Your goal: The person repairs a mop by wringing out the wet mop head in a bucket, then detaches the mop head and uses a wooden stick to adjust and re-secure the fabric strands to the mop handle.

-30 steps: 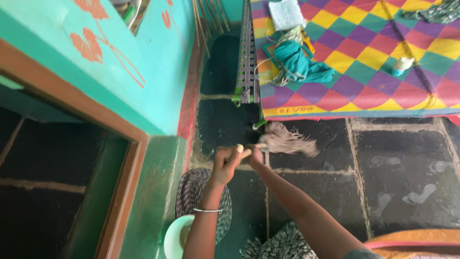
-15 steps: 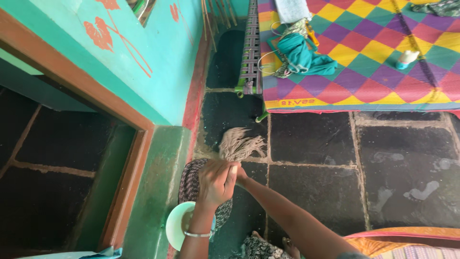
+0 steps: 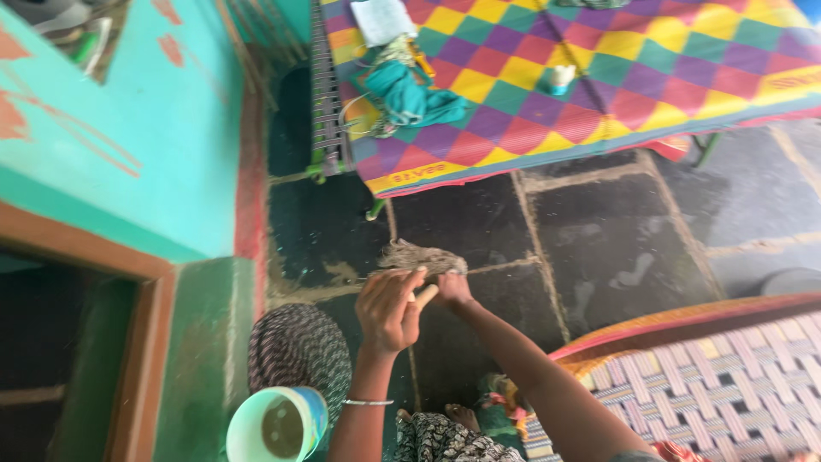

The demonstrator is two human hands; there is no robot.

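At far left, a turquoise wall (image 3: 154, 145) with orange painted marks runs down to a brown door frame (image 3: 150, 342) and a dark doorway; a green step (image 3: 209, 342) sits at its foot. Near, just right of the step, a round woven mat (image 3: 295, 346) of dark and pale rings lies on the dark stone floor (image 3: 616, 248), and a pale bucket (image 3: 275, 423) with murky water stands at the mat's near edge, overlapping it. Right of the bucket the left hand (image 3: 389, 308), a thin bangle (image 3: 368, 402) at the wrist, is raised with fingers curled around a pale stick-like handle (image 3: 425, 295); grip looks closed on it. Just beside, touching the same handle, the right hand (image 3: 453, 287) is clenched low on it, arm reaching in from near right. The mop head (image 3: 419, 257), a grey-brown bundle of fibres, rests on the floor just beyond both hands, across a seam between stone slabs. Near, below the arms, a patterned garment (image 3: 445, 436) and a bare foot (image 3: 462, 417) show. Far, above the mop, a cot frame (image 3: 329, 103) carries a chequered mat (image 3: 616, 77) in yellow, purple, green and red, with a teal cloth bundle (image 3: 415, 94) and a white paper (image 3: 382, 19) on it. Near right, a woven cot (image 3: 710, 385) with an orange rim fills the corner.
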